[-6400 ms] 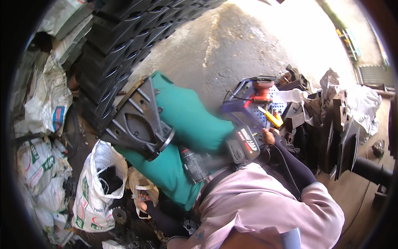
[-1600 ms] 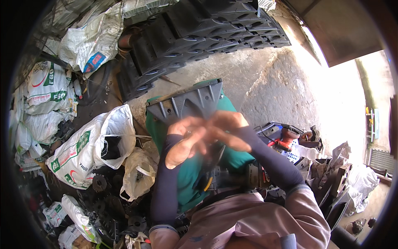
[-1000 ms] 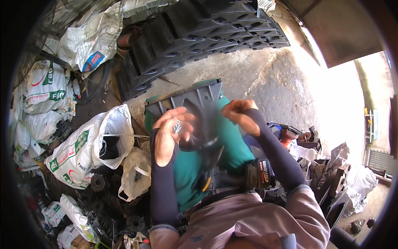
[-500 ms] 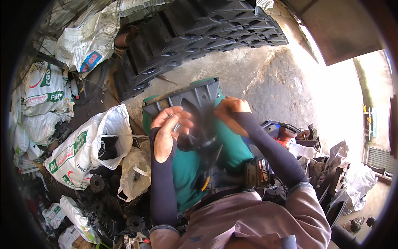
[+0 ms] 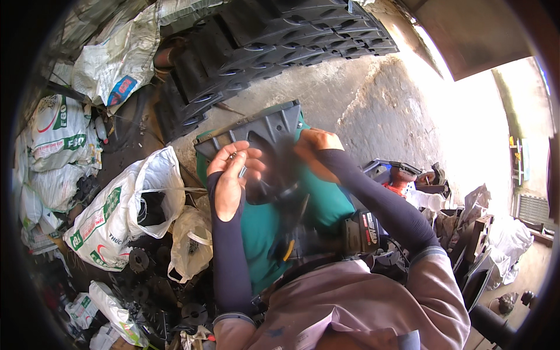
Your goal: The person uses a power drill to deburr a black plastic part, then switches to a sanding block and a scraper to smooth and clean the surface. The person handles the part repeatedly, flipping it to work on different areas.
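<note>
A black ribbed plastic panel (image 5: 239, 134) lies across my knees, on green trousers (image 5: 262, 233). My left hand (image 5: 232, 181) is half-curled above its left part, palm up, with small metal bolts (image 5: 242, 172) between thumb and fingers. At the panel's right edge, my right hand (image 5: 318, 143) is closed with bent fingers; a dark blur covers its fingertips and whatever they hold. A cordless power tool rests in my lap, its black battery (image 5: 363, 230) showing at my right thigh; its front end is blurred.
Stacked black plastic panels (image 5: 233, 58) stand ahead. To the left are an open white sack (image 5: 122, 210), a small plastic bag (image 5: 191, 245) and dark round parts (image 5: 140, 258). On the right sit a red-and-black tool (image 5: 401, 178) and crumpled plastic (image 5: 507, 245).
The view has shifted slightly, so the panel and both hands appear a little further left. My left hand still holds the bolts; my right hand stays at the panel's right edge.
</note>
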`<state>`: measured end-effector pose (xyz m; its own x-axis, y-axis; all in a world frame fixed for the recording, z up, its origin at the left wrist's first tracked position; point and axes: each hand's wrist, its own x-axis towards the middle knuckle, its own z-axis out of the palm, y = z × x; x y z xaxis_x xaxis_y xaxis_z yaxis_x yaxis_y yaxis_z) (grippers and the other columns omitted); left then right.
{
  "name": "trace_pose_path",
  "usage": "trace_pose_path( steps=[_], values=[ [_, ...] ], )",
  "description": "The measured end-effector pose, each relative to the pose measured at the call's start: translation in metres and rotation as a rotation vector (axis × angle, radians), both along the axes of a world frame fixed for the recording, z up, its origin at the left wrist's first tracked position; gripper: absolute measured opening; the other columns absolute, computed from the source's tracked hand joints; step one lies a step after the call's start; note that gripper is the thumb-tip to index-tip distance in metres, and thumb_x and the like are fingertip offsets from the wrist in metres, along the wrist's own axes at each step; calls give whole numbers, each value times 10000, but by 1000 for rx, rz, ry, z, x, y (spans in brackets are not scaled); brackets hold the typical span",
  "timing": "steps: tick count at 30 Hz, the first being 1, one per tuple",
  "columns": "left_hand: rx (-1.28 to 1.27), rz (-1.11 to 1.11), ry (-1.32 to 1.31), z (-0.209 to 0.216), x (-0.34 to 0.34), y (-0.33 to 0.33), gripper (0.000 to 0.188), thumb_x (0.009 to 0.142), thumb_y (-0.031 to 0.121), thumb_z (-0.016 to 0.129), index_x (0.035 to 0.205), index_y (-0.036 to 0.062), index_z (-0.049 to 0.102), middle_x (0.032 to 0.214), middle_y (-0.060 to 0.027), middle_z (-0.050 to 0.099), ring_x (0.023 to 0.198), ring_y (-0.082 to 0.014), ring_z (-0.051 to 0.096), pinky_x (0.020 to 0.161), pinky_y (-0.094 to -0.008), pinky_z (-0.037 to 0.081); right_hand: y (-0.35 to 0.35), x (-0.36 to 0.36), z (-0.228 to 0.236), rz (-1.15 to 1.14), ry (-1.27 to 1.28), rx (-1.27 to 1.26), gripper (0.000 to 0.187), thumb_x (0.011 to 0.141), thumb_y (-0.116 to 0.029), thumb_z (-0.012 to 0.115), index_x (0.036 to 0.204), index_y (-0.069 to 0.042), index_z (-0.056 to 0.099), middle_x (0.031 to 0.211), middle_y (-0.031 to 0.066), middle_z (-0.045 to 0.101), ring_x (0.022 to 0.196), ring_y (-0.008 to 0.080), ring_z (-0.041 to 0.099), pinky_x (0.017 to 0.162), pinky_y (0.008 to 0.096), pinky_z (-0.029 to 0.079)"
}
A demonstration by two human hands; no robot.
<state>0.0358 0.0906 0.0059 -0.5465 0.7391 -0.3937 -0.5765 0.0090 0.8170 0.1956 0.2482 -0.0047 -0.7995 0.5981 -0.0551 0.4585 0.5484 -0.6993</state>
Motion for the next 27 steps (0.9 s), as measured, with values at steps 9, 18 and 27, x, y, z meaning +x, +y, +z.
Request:
trace_pose_path(
  steps=[9, 18, 27],
  values=[
    [-23, 0, 31, -1, 1, -2, 170, 960, 91, 525, 1110, 17, 557, 945, -117, 666, 723, -142, 651, 596, -232, 515, -95, 65, 20, 166, -412, -493, 327, 912, -310, 609, 998, 5, 627, 866, 180, 649, 695, 280, 640, 602, 395, 496],
    [-23, 13, 9, -2, 2, -2, 219, 941, 138, 582, 1118, 12, 555, 950, -128, 659, 731, -163, 642, 595, -247, 503, -128, 61, -13, -501, 71, -1263, 332, 953, -287, 581, 970, 39, 646, 773, 51, 642, 650, 95, 567, 543, 267, 443],
    [-11, -4, -6, -2, 0, -5, 177, 955, 94, 533, 1107, 5, 550, 932, -121, 665, 708, -151, 651, 586, -247, 515, -47, 96, 67, -500, 203, -921, 352, 962, -320, 511, 980, 17, 611, 808, 56, 624, 748, 144, 586, 702, 288, 459]
  ],
)
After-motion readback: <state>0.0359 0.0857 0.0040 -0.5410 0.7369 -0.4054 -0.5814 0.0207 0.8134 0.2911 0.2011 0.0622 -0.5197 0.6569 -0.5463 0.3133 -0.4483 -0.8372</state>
